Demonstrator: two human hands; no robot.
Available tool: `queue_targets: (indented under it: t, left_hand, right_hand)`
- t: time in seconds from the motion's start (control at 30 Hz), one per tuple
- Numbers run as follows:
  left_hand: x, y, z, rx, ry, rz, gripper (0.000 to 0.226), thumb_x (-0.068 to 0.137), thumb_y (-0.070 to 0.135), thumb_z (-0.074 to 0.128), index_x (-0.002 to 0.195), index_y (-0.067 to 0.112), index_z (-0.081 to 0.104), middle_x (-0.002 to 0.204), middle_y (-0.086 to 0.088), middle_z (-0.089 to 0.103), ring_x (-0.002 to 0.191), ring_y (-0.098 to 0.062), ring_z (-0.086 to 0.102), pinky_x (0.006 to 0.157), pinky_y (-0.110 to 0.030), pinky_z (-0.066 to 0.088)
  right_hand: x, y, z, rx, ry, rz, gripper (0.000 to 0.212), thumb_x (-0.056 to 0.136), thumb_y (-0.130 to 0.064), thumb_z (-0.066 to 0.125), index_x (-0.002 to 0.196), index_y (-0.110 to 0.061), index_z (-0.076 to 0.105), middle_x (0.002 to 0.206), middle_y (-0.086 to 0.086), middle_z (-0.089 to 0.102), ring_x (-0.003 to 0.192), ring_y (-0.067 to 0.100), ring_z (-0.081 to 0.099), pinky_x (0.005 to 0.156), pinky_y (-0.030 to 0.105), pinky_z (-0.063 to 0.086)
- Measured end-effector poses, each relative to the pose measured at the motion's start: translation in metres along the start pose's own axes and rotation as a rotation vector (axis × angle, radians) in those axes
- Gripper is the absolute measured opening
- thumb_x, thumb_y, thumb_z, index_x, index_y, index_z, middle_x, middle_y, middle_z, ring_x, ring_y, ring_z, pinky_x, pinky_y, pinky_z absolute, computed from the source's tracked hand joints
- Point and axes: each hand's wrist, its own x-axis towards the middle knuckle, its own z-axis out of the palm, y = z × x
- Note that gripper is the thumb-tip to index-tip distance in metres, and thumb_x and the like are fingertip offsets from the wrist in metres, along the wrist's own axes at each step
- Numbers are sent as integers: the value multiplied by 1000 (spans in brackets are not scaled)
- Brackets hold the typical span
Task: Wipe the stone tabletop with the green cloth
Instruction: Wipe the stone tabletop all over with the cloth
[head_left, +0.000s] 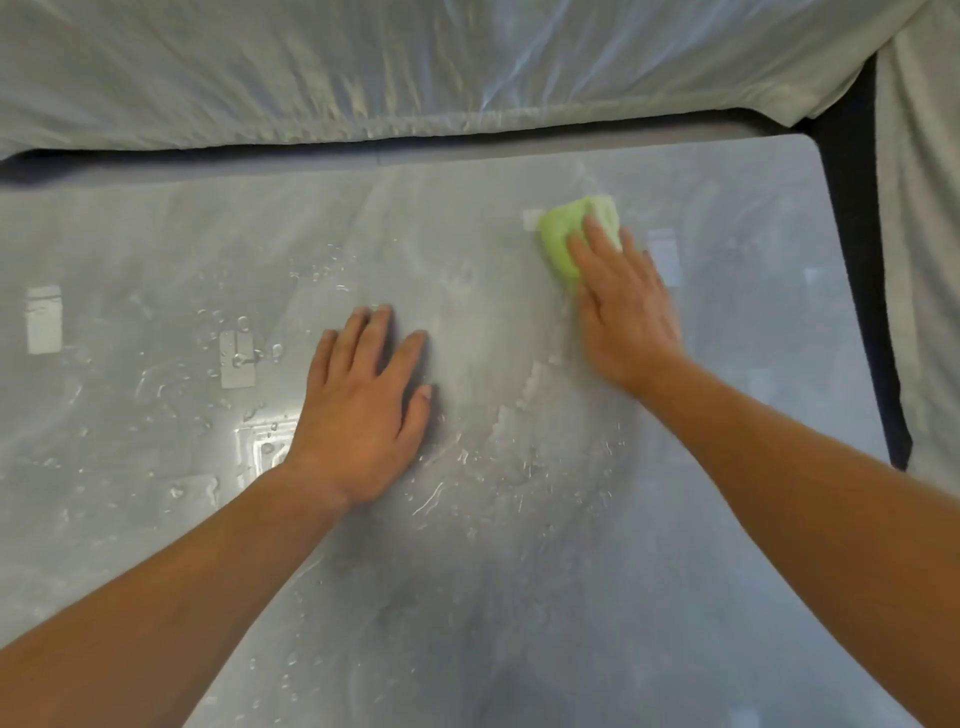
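Nearest me the stone tabletop (519, 649) looks smeared. Droplets (244, 332) still bead across its left and middle. My left hand (363, 405) lies flat with its fingers straight, bracing and holding nothing. My right hand (623, 312) presses the green cloth (558, 234) under flat fingers, near the far right corner. I judge the wiping partway done, with the wet left side remaining.

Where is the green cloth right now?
In the head view, the green cloth lies on the stone tabletop, far right side, near its back corner. The right hand presses flat on it.
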Motion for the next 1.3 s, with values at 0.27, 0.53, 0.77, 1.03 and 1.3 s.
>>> queue_targets:
  t: [0.27, 0.53, 0.77, 1.03, 1.3]
  left_hand:
    - [-1, 7, 3, 42, -24, -24, 66, 97, 50, 18, 154, 19, 31, 166, -16, 6, 154, -32, -2, 123, -48, 0]
    - [-3, 2, 6, 2, -32, -2, 67, 98, 50, 16, 156, 20, 26, 167, -13, -1, 154, -28, -9, 124, -44, -6]
    - [-22, -10, 3, 6, 55, -80, 60, 99, 44, 24, 152, 18, 34, 167, -14, 7, 154, -28, -6, 124, -44, -6]
    - [-44, -11, 8, 34, 7, -102, 65, 98, 46, 22, 156, 16, 29, 166, -18, 8, 154, -32, -1, 124, -47, 0]
    - [-44, -20, 9, -40, 27, -85, 66, 98, 49, 21, 153, 13, 31, 166, -13, 12, 154, -27, 3, 124, -44, 2]
  right_hand:
    - [-88, -16, 19, -75, -105, -367, 62, 88, -10, 44, 150, -19, 40, 161, 0, 28, 150, 34, 19, 123, 49, 12]
    - [-98, -42, 33, 13, 28, 8, 71, 82, -4, 47, 151, -20, 36, 164, 1, 20, 150, 37, 16, 123, 47, 14]
    - [-65, -51, 29, 56, 20, -20, 66, 87, -5, 45, 151, -21, 36, 164, -4, 20, 152, 32, 12, 124, 45, 11]
    - [-92, -87, 43, -60, -149, -312, 63, 91, -21, 29, 154, -19, 31, 165, -1, 16, 152, 32, 8, 124, 46, 10]
    - [-35, -118, 52, -50, -52, -217, 67, 88, -15, 40, 154, -21, 30, 165, -2, 16, 152, 34, 9, 124, 45, 7]
